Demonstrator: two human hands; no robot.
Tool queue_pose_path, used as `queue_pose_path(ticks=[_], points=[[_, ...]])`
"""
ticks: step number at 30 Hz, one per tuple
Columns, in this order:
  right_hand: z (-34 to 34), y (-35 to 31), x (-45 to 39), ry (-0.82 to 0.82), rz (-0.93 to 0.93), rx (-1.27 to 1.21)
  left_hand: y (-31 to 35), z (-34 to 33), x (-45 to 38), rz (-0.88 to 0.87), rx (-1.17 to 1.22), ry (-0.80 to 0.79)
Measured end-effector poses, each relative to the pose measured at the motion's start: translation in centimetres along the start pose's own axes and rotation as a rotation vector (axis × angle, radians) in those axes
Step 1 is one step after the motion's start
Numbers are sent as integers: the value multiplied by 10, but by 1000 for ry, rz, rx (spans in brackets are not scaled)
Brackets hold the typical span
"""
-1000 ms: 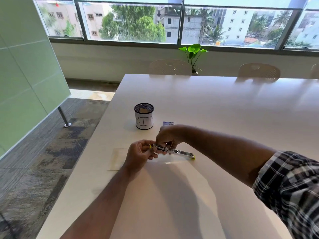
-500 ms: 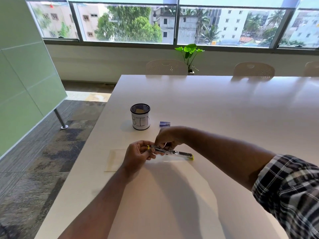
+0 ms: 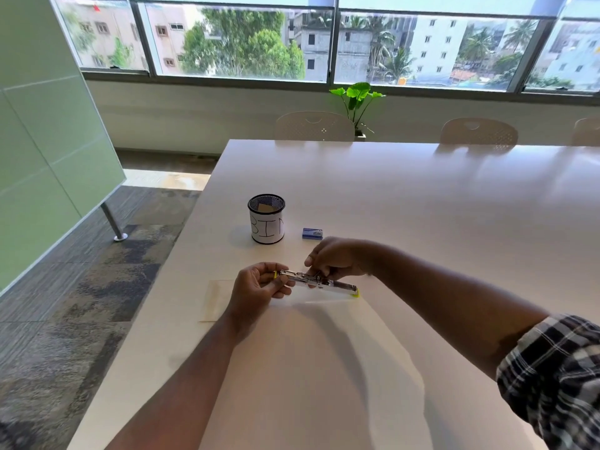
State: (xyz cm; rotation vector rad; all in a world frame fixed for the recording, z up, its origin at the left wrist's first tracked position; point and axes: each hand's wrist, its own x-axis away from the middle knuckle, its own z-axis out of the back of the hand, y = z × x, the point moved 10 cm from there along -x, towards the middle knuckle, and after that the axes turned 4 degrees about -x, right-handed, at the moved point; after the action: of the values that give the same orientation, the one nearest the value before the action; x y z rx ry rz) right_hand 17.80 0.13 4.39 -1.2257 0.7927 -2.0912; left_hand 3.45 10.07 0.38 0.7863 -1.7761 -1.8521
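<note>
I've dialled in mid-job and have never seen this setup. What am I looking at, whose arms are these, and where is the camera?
There is no machine here. One camera sits on a person's head and looks down at their own bare arms. The left hand grips one end of a metal stapler, which is opened out flat. The right hand pinches its middle. Below them white paper lies on a table. Behind stand a mesh cup marked BIN and a small blue box.

left hand (image 3: 261,287) curled in a grip; right hand (image 3: 336,258) apparently pinching, palm down.
</note>
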Motion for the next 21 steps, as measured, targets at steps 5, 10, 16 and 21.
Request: queue_pose_path(ticks=[5,10,16,21], points=[[4,7,-2,7,59,-131,0,0,-1,-27,-13,-12],[-7,1,-4,69,150,78,2,0,-1,-47,-19,-19],[-17,-11,-10,132,169,166,3,1,1,-59,-21,3],[-10,-21,-9,197,173,251,1,-1,1,-47,-30,12]])
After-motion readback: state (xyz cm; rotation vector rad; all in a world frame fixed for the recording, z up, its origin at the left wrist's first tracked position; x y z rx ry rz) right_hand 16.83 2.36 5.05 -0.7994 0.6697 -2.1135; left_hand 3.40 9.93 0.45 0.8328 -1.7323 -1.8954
